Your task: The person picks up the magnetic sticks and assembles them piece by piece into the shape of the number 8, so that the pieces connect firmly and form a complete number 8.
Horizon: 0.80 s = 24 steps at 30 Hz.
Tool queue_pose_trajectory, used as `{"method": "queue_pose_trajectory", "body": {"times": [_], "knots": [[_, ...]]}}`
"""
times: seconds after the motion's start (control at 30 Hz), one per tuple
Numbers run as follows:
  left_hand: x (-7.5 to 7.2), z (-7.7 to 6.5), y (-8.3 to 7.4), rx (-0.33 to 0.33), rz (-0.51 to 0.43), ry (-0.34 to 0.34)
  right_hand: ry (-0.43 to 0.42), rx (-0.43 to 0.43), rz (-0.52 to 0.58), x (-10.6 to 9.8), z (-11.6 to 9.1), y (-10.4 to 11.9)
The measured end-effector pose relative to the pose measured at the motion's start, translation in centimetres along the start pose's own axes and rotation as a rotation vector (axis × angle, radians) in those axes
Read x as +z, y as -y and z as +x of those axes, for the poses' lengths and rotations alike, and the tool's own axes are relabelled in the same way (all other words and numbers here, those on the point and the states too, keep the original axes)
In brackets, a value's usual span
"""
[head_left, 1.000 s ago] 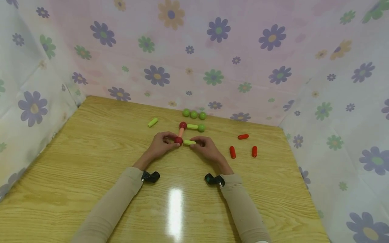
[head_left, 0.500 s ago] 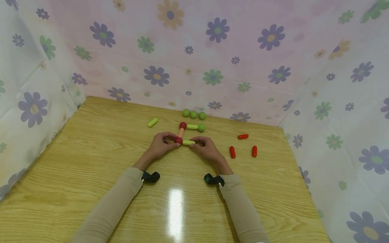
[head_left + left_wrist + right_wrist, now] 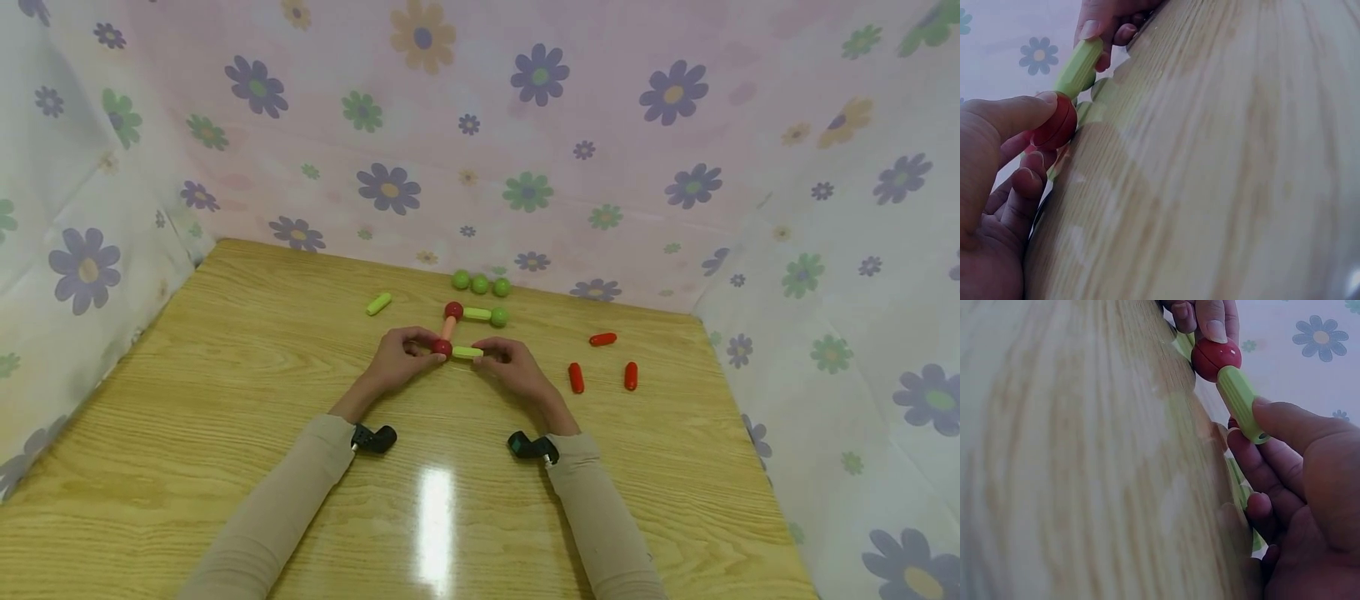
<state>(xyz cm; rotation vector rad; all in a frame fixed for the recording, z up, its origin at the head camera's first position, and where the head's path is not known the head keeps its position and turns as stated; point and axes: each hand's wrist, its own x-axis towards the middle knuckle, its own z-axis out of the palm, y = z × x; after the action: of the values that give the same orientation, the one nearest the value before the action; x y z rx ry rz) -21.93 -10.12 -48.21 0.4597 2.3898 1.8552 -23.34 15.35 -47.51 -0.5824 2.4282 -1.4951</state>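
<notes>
In the head view, a loose lime stick [image 3: 378,304] lies left of centre on the glossy wood-grain table [image 3: 225,358]. At the centre, the left hand [image 3: 401,358] pinches a shiny round red ball [image 3: 443,348] that touches a ridged green stick [image 3: 467,352], itself pinched between thumb and fingers of the right hand [image 3: 517,367]; three smooth, round-ended red sticks [image 3: 576,378] lie right of centre.

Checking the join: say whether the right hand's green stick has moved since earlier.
Yes: the green stick moved left, now touching the unmoved nearer red ball.
</notes>
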Motion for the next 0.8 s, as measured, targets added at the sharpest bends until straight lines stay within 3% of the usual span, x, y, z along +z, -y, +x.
{"method": "queue_pose_trajectory", "body": {"times": [0.13,0.23,0.37,0.8], "knots": [[0.1,0.4,0.4,-0.017,-0.007,0.000,-0.043,-0.004,0.018,-0.1,0.7,-2.3],[0.3,1.0,2.0,-0.012,-0.014,-0.006,-0.051,0.017,0.053,-0.2,1.1,-3.5],[0.4,1.7,4.0,-0.016,-0.006,-0.021,-0.085,0.033,0.098,0.0,1.3,-3.5],[0.4,1.6,4.0,-0.023,0.017,-0.026,-0.467,0.092,0.337,-0.3,2.0,-3.8]]}}
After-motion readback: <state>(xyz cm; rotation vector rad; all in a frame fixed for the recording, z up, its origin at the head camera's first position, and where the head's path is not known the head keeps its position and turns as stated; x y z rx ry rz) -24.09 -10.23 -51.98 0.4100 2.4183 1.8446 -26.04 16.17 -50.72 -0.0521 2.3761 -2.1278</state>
